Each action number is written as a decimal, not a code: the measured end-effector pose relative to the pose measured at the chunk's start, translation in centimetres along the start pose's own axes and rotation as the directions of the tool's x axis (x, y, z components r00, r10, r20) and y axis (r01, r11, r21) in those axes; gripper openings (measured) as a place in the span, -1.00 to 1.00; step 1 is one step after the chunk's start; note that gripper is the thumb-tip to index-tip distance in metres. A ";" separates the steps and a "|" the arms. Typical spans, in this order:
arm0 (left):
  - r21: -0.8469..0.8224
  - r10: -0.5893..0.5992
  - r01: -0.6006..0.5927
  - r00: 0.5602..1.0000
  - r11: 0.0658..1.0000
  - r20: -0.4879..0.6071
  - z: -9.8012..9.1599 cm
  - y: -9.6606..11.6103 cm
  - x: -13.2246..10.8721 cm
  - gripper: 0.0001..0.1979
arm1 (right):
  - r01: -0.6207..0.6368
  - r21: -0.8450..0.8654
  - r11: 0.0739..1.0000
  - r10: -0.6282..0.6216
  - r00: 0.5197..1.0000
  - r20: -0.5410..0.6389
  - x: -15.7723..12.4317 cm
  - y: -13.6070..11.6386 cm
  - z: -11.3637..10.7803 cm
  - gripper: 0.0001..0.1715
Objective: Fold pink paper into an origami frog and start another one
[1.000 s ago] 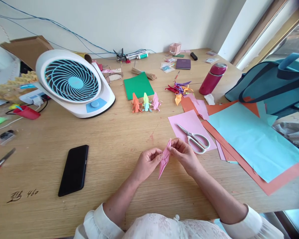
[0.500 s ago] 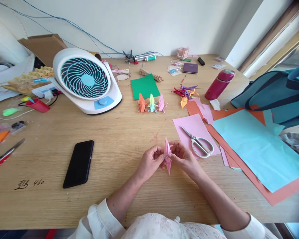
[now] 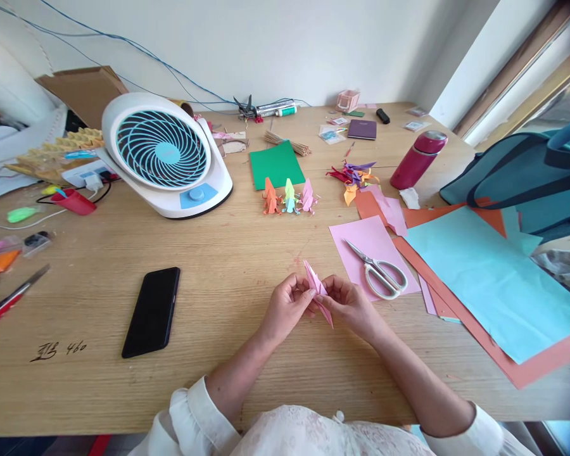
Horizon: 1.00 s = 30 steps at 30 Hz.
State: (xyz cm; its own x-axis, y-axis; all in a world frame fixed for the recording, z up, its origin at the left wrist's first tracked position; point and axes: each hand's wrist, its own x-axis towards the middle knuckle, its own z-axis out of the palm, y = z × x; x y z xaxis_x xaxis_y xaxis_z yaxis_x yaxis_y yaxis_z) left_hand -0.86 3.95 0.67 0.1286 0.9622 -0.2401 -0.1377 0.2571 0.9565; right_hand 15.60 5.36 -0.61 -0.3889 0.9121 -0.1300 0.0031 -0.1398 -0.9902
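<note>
A narrow folded piece of pink origami paper (image 3: 315,282) is pinched between both my hands, its pointed ends sticking out above and below the fingers. My left hand (image 3: 289,305) grips it from the left, thumb on its face. From the other side my right hand (image 3: 349,304) is closed on it, thumb and fingertips at its middle. White-handled scissors (image 3: 377,269) lie on a pink sheet (image 3: 356,235) just right of my right hand. Farther back stand three folded paper figures: an orange one (image 3: 270,197), a green and blue one (image 3: 290,196) and a pink one (image 3: 308,196).
Left of my arms lies a black phone (image 3: 151,311). A white fan (image 3: 166,155) stands behind it. Large blue paper (image 3: 494,278) and orange sheets cover the right side, near a teal bag (image 3: 527,177) and a red bottle (image 3: 418,161). A green sheet (image 3: 276,166) lies at the back.
The folded pink paper has turned from nearly upright to a slant, its top end now leaning left and its lower end pointing right. Both hands still hold it in about the same place.
</note>
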 end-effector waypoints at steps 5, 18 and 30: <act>0.068 0.172 -0.168 0.983 0.983 -0.060 -0.5 0.2 0.4 -0.81 | 0.008 -0.077 0.997 -0.007 1.000 0.020 -0.1 -0.3 -0.1 -0.65; 0.140 0.177 -0.181 0.984 0.974 0.035 -0.9 0.6 0.5 -0.82 | -0.018 -0.088 0.996 0.020 0.999 0.030 -0.3 -0.8 -0.3 -0.57; 0.304 0.329 -0.361 0.932 0.882 0.153 -1.9 1.2 0.9 -0.89 | -0.087 -0.058 0.994 0.092 0.993 0.080 -0.6 -2.5 -0.4 -0.55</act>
State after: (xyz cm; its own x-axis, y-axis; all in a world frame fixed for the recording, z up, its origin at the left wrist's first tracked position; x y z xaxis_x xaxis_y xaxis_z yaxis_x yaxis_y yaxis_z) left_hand -2.77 5.26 1.29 0.2247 0.9675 0.1161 0.1309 -0.1480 0.9803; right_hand 16.19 5.35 1.91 -0.4595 0.8615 -0.2159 0.0906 -0.1963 -0.9763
